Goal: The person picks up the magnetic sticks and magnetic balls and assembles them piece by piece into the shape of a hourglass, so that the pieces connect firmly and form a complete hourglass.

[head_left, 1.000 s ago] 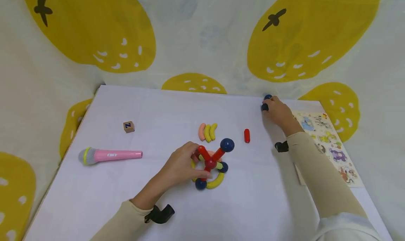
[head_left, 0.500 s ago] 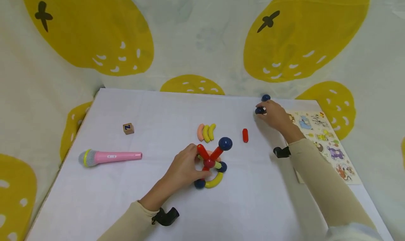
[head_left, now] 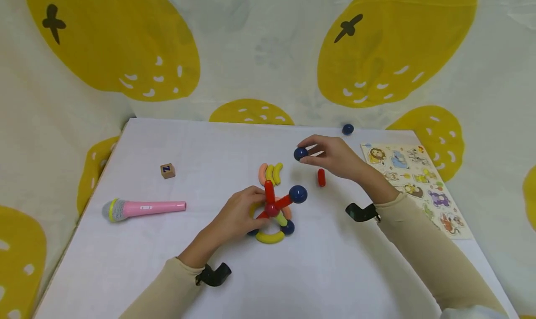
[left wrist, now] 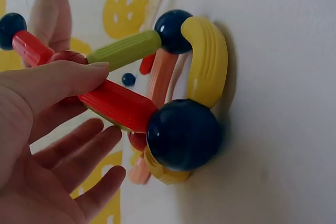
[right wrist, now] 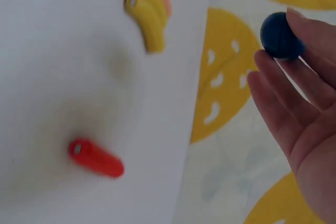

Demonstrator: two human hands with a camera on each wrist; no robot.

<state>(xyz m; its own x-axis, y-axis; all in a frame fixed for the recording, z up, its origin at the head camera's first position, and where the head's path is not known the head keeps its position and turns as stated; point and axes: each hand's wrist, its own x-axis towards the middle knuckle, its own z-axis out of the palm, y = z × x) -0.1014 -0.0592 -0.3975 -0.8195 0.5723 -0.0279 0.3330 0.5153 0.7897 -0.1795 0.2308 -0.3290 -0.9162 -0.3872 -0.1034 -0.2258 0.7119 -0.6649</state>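
Note:
My left hand (head_left: 239, 215) grips a magnetic stick-and-ball structure near its top, thumb on a red stick (left wrist: 121, 106) by the red ball (head_left: 272, 210). The structure's base is a ring of curved yellow sticks (left wrist: 207, 66), pink sticks and dark blue balls. From the red ball, one bare red stick (head_left: 269, 192) points up and another bears a blue ball (head_left: 298, 194) at its end. A light green stick (left wrist: 126, 47) slopes down to the ring. My right hand (head_left: 335, 156) pinches a loose dark blue ball (right wrist: 279, 35) between thumb and fingers, above the table.
Curved pink and yellow sticks (head_left: 270, 174) lie behind the structure, and a short red stick (head_left: 321, 177) to the right. Another blue ball (head_left: 348, 129) rests by the back edge. A picture puzzle board (head_left: 418, 189), pink microphone (head_left: 144, 209) and letter block (head_left: 168, 170) lie farther out.
My right hand has carried the blue ball from the back right leftward, toward the structure, leaving the other ball behind. The structure has turned and tilted slightly in my left hand.

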